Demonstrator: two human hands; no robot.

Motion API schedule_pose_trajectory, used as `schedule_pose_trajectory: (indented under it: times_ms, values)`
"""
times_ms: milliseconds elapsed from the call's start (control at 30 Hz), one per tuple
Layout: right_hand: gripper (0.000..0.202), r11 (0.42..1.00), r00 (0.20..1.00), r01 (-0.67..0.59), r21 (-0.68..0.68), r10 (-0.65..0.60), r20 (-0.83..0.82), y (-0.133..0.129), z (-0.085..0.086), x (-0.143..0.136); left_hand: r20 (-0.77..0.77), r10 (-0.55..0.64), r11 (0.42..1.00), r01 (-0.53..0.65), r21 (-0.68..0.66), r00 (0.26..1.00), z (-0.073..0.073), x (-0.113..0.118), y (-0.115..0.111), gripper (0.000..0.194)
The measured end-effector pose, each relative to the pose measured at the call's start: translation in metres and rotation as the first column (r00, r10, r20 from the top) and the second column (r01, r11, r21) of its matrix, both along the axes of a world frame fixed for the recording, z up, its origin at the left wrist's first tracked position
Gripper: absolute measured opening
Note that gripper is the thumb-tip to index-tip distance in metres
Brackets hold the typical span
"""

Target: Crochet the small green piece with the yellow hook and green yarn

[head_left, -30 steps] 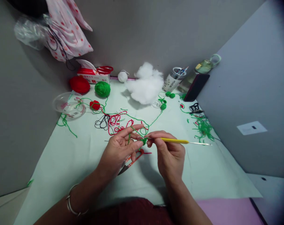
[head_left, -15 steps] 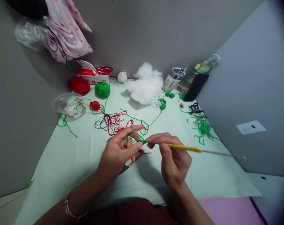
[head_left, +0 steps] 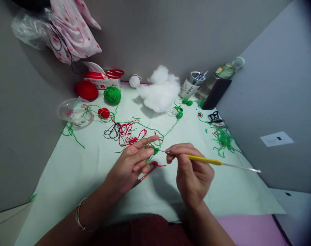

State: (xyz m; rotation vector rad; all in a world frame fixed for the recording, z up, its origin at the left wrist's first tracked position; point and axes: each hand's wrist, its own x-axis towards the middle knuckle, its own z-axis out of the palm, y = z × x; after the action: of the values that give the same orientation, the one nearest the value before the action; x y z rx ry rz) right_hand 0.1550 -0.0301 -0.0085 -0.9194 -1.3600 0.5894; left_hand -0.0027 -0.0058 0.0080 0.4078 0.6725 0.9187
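Observation:
My left hand (head_left: 131,162) pinches a small green crochet piece (head_left: 155,150) between thumb and fingers, with its index finger stretched out and green yarn running over it. My right hand (head_left: 192,172) grips the yellow handle of a crochet hook (head_left: 205,160). The hook's thin front shaft reaches left to the green piece; its exact tip is hidden in the stitches. A second metal end points out to the right. Below my left hand lies a pair of red-handled scissors (head_left: 150,171), partly covered by that hand.
Behind my hands lie tangled red yarn (head_left: 127,131) and black cord (head_left: 111,132). Farther back are a green yarn ball (head_left: 112,95), a red yarn ball (head_left: 87,90), white stuffing (head_left: 159,90) and a pen holder (head_left: 191,85). Green yarn scraps (head_left: 224,140) lie at right, a plastic bowl (head_left: 74,114) at left.
My left hand has turned, its thumb now lying higher across the green piece. My right hand and the hook have shifted slightly right, and the hook's shaft has drawn back a little.

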Motion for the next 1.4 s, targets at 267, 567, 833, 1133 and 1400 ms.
schedule_pose_trajectory:
  times_ms: [267, 567, 833, 1133, 1400]
  values:
    - [0.027, 1.0, 0.993, -0.002, -0.002, 0.002, 0.119, 0.001, -0.004, -0.006, -0.153, 0.091, 0.981, -0.062, 0.181, 0.984, 0.0, 0.005, -0.006, 0.045]
    - [0.027, 0.998, 1.0, 0.008, -0.063, -0.01, -0.029, 0.003, 0.001, 0.004, 0.006, 0.034, 0.999, -0.034, -0.031, 0.999, -0.003, 0.001, 0.001, 0.027]
    - [0.016, 0.962, 0.967, -0.174, -0.21, 0.126, -0.222, 0.008, -0.002, 0.002, -0.171, 0.059, 0.978, -0.023, 0.205, 0.983, -0.004, 0.001, -0.002, 0.036]
    - [0.021, 0.94, 0.92, -0.262, -0.22, 0.175, -0.35, 0.007, 0.003, 0.004, -0.274, 0.082, 0.97, -0.014, 0.242, 0.958, -0.003, -0.006, -0.002, 0.033]
    - [0.026, 0.994, 0.973, -0.063, 0.085, 0.042, 0.227, -0.004, 0.003, 0.003, -0.332, 0.2, 0.946, -0.093, 0.31, 0.922, -0.001, -0.001, -0.005, 0.039]
